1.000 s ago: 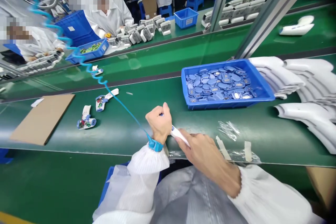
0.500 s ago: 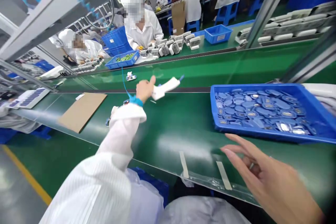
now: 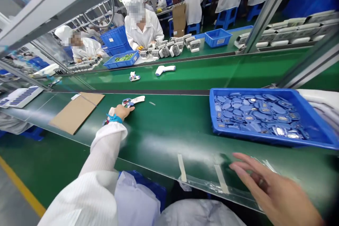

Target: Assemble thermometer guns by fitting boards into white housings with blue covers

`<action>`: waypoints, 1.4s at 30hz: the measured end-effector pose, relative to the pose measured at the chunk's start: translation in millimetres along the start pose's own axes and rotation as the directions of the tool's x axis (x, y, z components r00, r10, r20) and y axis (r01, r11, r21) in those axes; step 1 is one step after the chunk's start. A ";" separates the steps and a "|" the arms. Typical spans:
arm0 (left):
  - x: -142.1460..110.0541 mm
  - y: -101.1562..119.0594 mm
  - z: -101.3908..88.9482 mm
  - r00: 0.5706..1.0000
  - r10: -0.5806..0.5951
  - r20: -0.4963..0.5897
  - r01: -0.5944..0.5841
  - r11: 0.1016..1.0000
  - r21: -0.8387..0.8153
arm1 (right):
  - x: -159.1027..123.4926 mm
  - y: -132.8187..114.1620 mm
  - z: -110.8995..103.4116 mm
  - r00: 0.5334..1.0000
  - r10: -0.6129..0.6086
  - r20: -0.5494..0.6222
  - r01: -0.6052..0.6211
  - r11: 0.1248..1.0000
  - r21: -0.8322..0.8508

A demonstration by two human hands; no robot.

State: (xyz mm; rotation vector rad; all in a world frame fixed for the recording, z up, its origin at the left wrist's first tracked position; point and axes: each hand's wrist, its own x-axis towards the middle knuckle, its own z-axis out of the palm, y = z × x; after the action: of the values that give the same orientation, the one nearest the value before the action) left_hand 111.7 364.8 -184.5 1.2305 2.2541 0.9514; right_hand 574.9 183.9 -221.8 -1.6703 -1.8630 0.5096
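Blue plastic forms the large tray [image 3: 254, 140] on the near green bench [image 3: 169, 130], filled with blue oval pieces [image 3: 246, 111] except toward its right end. Across the line, a shallow tray [image 3: 120, 65] holds small yellow-green parts [image 3: 124, 57]; the contents of the small bin [image 3: 218, 39] cannot be made out.

The person's left arm stretches forward, the left hand [image 3: 122, 112] palm down at a white half-housing [image 3: 137, 100] with exposed electronics, right of the cardboard [image 3: 78, 113]. Whether its fingers grip cannot be told. The right hand [image 3: 275, 185] is held before the large tray, fingers loosely bent, thumb apart.

The left hand and wrist partly hide a second unit [image 3: 111, 111]; the right forearm is cut off.
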 end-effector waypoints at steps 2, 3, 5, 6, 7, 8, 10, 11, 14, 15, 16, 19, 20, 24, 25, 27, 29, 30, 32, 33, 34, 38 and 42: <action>-14.7 6.0 9.0 0.998 -0.019 0.055 0.024 0.995 -0.100 | 18.3 -28.3 -2.5 0.998 -0.035 0.043 0.033 0.998 0.045; -25.2 12.2 13.8 0.996 0.000 0.092 0.014 0.988 -0.155 | 28.1 -43.0 -4.2 0.998 -0.048 0.037 0.045 0.997 0.068; -54.8 28.7 24.9 0.983 0.078 0.164 -0.033 0.965 -0.261 | 47.3 -69.4 -8.2 0.999 -0.038 -0.007 0.039 0.992 0.120; -73.9 37.9 31.5 0.972 0.134 0.194 -0.069 0.949 -0.309 | 56.0 -79.8 -10.0 1.000 -0.017 -0.012 0.019 0.986 0.168; -95.1 46.7 38.7 0.956 0.192 0.222 -0.106 0.931 -0.350 | 63.7 -87.7 -11.5 1.000 0.010 0.007 -0.011 0.972 0.236; -117.6 54.5 46.3 0.936 0.255 0.242 -0.147 0.909 -0.389 | 69.8 -92.8 -12.6 0.997 0.037 0.062 -0.055 0.947 0.316; -161.3 64.7 61.4 0.897 0.344 0.279 -0.194 0.872 -0.450 | 75.5 -94.0 -14.0 0.963 0.049 0.266 -0.169 0.877 0.450; -180.4 66.6 68.3 0.878 0.355 0.321 -0.174 0.862 -0.477 | 74.6 -90.4 -14.7 0.929 0.033 0.369 -0.217 0.855 0.471; -218.8 62.2 84.1 0.738 0.384 0.555 0.004 0.820 -0.573 | 57.1 -68.7 -18.4 0.875 0.009 0.484 -0.216 0.902 0.374; -225.6 59.4 87.8 0.671 0.410 0.618 0.054 0.804 -0.593 | 48.2 -60.3 -20.2 0.890 0.012 0.456 -0.178 0.930 0.322; -230.6 57.2 90.9 0.615 0.439 0.655 0.083 0.790 -0.607 | 39.1 -52.4 -22.1 0.910 0.018 0.414 -0.143 0.951 0.274; -242.1 57.2 97.8 0.568 0.477 0.671 0.076 0.781 -0.620 | 18.2 -38.0 -26.4 0.967 0.012 0.255 -0.065 0.978 0.200; -246.3 59.7 99.4 0.569 0.482 0.666 0.056 0.786 -0.616 | 14.6 -37.3 -27.1 0.981 -0.001 0.196 -0.037 0.982 0.188; -265.0 74.5 102.9 0.569 0.546 0.615 -0.150 0.804 -0.575 | 10.8 -54.8 -31.3 0.992 -0.119 0.030 0.118 0.992 0.042; -268.3 77.7 103.3 0.567 0.571 0.594 -0.224 0.801 -0.555 | 10.1 -61.8 -34.3 0.986 -0.164 0.001 0.164 0.986 -0.016; -271.2 81.7 104.1 0.579 0.606 0.546 -0.371 0.792 -0.485 | 7.1 -72.4 -42.6 0.967 -0.246 -0.072 0.236 0.964 -0.123; -268.5 82.5 105.5 0.625 0.595 0.506 -0.435 0.803 -0.407 | 2.7 -71.0 -51.1 0.952 -0.259 -0.163 0.228 0.955 -0.189; -265.5 82.1 106.5 0.656 0.565 0.500 -0.411 0.823 -0.391 | 0.4 -63.7 -53.8 0.953 -0.229 -0.198 0.189 0.961 -0.203; -258.1 80.5 108.2 0.703 0.475 0.530 -0.264 0.866 -0.426 | -4.7 -36.5 -54.2 0.967 -0.124 -0.223 0.068 0.967 -0.244; -254.4 79.8 108.7 0.710 0.423 0.563 -0.164 0.877 -0.452 | -7.8 -18.3 -52.4 0.973 -0.068 -0.221 0.003 0.960 -0.279; -251.2 79.5 108.8 0.709 0.373 0.598 -0.066 0.880 -0.471 | -11.4 1.2 -50.3 0.975 -0.025 -0.222 -0.052 0.940 -0.338; -244.5 81.4 105.1 0.658 0.259 0.707 0.186 0.855 -0.485 | -26.4 67.5 -56.5 0.940 0.021 -0.341 -0.190 0.862 -0.470; -246.1 85.1 104.0 0.563 0.288 0.775 0.270 0.822 -0.501 | -26.1 108.8 -95.4 0.834 0.115 -0.540 -0.480 0.633 -0.607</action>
State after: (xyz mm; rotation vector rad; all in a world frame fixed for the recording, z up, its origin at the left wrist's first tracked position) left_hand 356.2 227.7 -188.7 1.0580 1.0661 0.7181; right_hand 720.7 164.6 -222.2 -2.3851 -1.4783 -0.5891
